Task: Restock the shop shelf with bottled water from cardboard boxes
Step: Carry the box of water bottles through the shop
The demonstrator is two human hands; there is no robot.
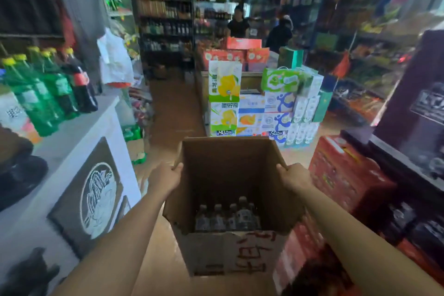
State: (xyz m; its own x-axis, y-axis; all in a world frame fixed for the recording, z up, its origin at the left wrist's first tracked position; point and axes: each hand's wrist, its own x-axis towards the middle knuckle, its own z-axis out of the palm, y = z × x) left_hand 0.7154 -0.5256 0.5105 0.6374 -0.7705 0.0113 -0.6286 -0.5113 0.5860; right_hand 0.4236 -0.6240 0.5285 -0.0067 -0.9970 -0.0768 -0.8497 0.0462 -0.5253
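An open brown cardboard box [230, 170] with red writing on its near side hangs in front of me over the aisle floor. Several water bottles [228, 217] stand at its bottom, caps up. My left hand [165, 176] grips the box's left wall at the rim, thumb curled over the edge. My right hand [294, 176] grips the right wall at the rim the same way. Both forearms stretch forward from the lower corners of the view.
A white counter [79, 142] with green and dark soda bottles [48, 89] runs along the left. Red cartons [346, 175] are stacked close on the right. A display of drink cartons [262, 106] stands ahead mid-aisle. Two persons [259, 26] stand at the back by the shelves.
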